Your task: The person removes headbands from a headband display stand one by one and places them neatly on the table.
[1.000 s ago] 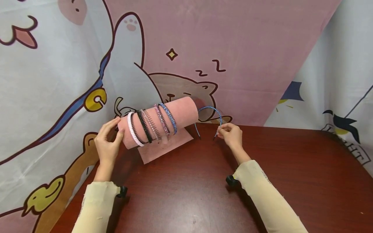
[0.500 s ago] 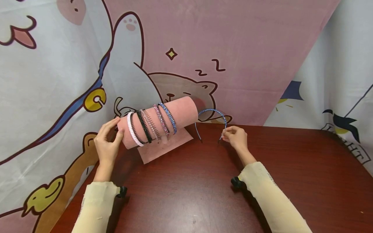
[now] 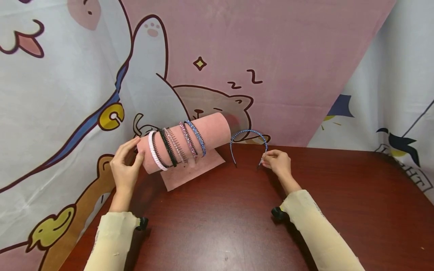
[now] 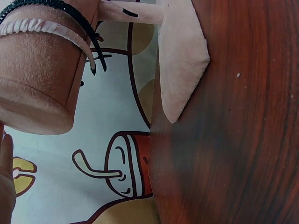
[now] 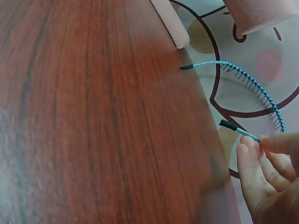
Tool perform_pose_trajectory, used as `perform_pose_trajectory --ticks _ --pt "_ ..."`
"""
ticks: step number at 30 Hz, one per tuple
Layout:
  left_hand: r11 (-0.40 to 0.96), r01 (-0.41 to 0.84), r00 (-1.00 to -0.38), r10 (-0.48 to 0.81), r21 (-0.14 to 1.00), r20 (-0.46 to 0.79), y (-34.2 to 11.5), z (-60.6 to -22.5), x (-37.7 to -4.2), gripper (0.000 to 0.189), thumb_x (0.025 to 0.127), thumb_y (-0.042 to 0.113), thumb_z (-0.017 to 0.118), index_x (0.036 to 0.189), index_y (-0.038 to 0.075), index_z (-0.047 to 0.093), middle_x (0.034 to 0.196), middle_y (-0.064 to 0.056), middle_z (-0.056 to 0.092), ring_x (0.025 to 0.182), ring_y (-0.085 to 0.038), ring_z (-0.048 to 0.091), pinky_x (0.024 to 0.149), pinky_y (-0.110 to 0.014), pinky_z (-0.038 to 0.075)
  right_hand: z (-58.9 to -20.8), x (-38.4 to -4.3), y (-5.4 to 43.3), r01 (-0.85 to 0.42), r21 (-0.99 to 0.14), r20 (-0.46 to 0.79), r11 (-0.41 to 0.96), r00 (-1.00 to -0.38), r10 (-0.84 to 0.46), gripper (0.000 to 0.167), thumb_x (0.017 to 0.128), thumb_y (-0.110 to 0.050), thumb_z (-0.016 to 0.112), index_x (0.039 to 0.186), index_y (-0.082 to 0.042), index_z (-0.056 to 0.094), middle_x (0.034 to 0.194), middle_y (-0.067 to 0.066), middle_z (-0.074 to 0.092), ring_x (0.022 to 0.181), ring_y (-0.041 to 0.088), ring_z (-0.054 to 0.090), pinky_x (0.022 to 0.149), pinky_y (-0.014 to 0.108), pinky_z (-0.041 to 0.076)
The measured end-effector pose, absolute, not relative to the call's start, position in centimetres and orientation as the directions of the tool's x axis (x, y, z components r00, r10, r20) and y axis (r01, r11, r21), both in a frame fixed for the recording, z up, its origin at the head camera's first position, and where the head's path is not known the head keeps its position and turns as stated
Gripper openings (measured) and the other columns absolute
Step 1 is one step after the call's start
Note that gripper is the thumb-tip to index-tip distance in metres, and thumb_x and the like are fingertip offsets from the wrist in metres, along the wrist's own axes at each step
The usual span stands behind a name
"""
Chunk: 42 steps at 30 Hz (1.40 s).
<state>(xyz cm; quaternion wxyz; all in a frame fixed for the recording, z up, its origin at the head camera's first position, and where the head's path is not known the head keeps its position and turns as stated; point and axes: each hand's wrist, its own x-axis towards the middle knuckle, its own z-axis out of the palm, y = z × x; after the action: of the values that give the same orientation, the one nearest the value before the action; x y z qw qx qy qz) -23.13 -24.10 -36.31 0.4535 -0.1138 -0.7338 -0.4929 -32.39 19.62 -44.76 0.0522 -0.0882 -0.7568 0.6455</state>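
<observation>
A pink headband stand (image 3: 213,130), a padded roll above a flat base (image 3: 176,178), carries several toothed headbands: white (image 3: 152,150), dark green (image 3: 167,148), clear pinkish, glittery pink (image 3: 188,140) and glittery blue (image 3: 196,137). My left hand (image 3: 124,165) grips the roll's left end between thumb and fingers; only a sliver of that hand shows in the left wrist view. Beyond the roll's right end, my right hand (image 3: 278,162) pinches one leg of a blue toothed headband (image 3: 249,131), just above its dark tip. Its arch points up, apart from the roll.
A dark red wooden table (image 3: 217,226) lies under everything. Behind it and along the left hangs a cartoon-printed cloth (image 3: 271,45), close to the stand and the blue headband.
My right hand has moved right and slightly down with the blue headband, away from the roll's end, and the headband's arch now shows whole. The left hand and stand keep their place.
</observation>
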Motion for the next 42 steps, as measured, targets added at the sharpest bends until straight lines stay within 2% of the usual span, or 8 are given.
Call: perform_pose_trajectory --ticks 21,31,42 --pt "0.464 0.624 -0.561 -0.295 0.629 0.773 -24.2 -36.6 -23.3 0.033 0.084 -0.005 0.069 0.117 -0.007 0.070 0.120 -0.031 0.066 0.111 -0.005 0.067 0.097 -0.016 0.052 -45.7 -32.3 20.8 0.164 -0.981 -0.146 0.107 -0.977 0.154 0.034 0.096 -0.004 0.061 0.125 0.013 0.059 0.077 -0.007 0.070 0.064 0.002 0.070 0.068 0.022 0.061" --pt "0.474 0.618 -0.563 -0.289 0.627 0.774 -24.2 -36.5 -23.4 0.032 0.085 -0.003 0.070 0.117 -0.007 0.070 0.120 -0.028 0.068 0.112 -0.004 0.067 0.098 -0.016 0.051 -45.9 -32.4 21.1 0.170 -0.981 -0.158 0.095 -0.979 0.127 0.037 0.096 -0.003 0.060 0.128 0.017 0.056 0.075 -0.007 0.071 0.062 0.000 0.069 0.067 0.021 0.061" --pt "0.483 0.608 -0.566 -0.293 0.630 0.771 -24.1 -36.5 -23.3 0.032 0.085 -0.003 0.070 0.117 -0.005 0.071 0.120 -0.027 0.068 0.111 -0.003 0.067 0.098 -0.022 0.053 -46.1 -32.7 21.4 0.186 -0.979 -0.179 0.083 -0.980 0.090 0.039 0.097 -0.003 0.060 0.128 0.020 0.054 0.067 -0.008 0.069 0.060 0.000 0.069 0.064 0.019 0.060"
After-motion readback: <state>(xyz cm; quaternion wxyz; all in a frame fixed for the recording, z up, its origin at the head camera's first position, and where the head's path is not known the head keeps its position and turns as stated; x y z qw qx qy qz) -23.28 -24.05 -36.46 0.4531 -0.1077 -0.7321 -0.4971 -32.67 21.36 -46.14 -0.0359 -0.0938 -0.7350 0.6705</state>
